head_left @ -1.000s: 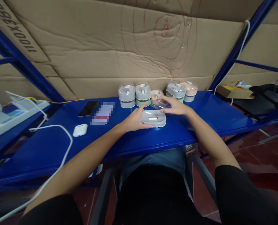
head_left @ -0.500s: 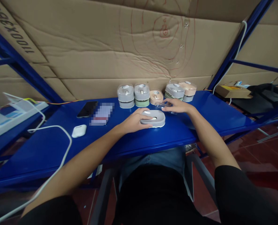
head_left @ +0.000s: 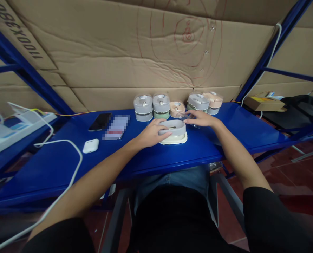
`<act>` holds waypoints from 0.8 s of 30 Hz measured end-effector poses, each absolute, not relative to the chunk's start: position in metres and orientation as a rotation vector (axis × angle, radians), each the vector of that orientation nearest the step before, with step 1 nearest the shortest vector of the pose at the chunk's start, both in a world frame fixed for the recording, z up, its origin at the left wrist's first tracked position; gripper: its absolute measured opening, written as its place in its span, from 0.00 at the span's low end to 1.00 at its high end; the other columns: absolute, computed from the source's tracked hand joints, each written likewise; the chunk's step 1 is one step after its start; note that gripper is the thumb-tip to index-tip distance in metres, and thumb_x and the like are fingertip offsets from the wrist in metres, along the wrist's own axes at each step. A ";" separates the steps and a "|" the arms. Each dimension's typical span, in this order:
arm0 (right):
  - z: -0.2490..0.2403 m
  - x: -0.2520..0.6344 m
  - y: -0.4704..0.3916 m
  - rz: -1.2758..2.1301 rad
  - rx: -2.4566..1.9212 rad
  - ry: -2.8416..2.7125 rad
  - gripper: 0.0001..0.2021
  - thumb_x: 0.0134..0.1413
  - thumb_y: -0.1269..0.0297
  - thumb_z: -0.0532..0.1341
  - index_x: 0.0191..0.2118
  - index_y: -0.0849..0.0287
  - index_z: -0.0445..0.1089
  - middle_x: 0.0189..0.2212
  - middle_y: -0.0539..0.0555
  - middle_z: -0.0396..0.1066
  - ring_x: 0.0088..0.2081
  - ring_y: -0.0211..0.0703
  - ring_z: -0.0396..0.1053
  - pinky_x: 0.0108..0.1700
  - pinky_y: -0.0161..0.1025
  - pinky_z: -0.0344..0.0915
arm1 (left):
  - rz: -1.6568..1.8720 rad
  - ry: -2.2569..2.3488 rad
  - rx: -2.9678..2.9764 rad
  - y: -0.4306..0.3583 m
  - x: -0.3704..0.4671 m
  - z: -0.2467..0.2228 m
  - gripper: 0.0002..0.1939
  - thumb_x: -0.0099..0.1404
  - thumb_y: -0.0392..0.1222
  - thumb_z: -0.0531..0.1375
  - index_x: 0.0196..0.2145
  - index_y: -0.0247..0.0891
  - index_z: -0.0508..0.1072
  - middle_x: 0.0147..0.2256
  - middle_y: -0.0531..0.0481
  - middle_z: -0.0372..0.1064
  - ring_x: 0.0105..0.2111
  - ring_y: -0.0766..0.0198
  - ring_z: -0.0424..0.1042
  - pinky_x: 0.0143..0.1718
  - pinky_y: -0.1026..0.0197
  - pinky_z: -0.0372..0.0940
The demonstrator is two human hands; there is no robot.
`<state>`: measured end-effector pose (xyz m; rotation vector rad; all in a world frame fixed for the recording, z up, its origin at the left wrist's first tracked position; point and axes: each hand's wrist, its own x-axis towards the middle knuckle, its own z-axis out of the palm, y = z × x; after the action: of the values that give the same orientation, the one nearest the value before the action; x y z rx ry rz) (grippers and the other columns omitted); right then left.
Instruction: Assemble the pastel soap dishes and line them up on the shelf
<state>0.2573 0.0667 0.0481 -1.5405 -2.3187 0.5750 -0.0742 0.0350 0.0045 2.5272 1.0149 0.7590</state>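
My left hand (head_left: 154, 133) is closed on the left end of a grey oval box part (head_left: 178, 130), fingers in its hollow and thumb along its side. That part is raised above a cream base (head_left: 174, 140) with a wavy rim on the table; whether they still touch I cannot tell. To the right, my right hand (head_left: 201, 118) is closed on a clear plastic cover (head_left: 194, 125), low over the table. Behind the hands sits a small peach box (head_left: 176, 109).
Grey-and-green lidded boxes (head_left: 161, 105) and others stand along the cardboard wall (head_left: 114, 73). On the left lie a black phone (head_left: 99, 122), a second phone (head_left: 116, 127) and a white earphone case (head_left: 91, 146). A white cable (head_left: 76, 172) crosses over my left forearm.
The grey box part has come up, showing the cream base under it. My left hand rose with it. My right hand has stayed nearly still with the clear cover.
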 end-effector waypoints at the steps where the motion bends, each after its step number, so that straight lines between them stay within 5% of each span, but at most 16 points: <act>1: 0.048 0.257 0.067 0.574 -1.538 -2.321 0.40 0.63 0.29 0.67 0.69 0.54 0.75 0.51 0.62 0.85 0.51 0.64 0.83 0.56 0.59 0.79 | 0.770 1.045 2.522 0.036 -0.075 0.005 0.26 0.75 0.64 0.62 0.50 0.41 0.89 0.70 0.37 0.71 0.70 0.38 0.70 0.77 0.32 0.61; 15: 0.046 0.258 0.069 0.529 -1.589 -2.325 0.43 0.57 0.29 0.72 0.69 0.53 0.74 0.52 0.61 0.84 0.52 0.65 0.82 0.57 0.59 0.78 | 0.816 1.453 2.426 0.049 -0.082 0.013 0.30 0.77 0.65 0.57 0.42 0.37 0.87 0.46 0.32 0.85 0.50 0.36 0.83 0.58 0.34 0.75; 24: 0.044 0.260 0.071 0.532 -1.566 -2.339 0.43 0.58 0.30 0.71 0.70 0.54 0.73 0.53 0.61 0.84 0.52 0.65 0.83 0.57 0.59 0.78 | 0.880 1.266 2.340 0.040 -0.076 0.014 0.27 0.73 0.65 0.61 0.43 0.39 0.87 0.49 0.37 0.87 0.50 0.41 0.84 0.59 0.40 0.75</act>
<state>0.2600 0.0709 0.0442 -1.5662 -2.3393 0.5323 -0.0764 0.0401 0.0141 2.3397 1.2664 0.8804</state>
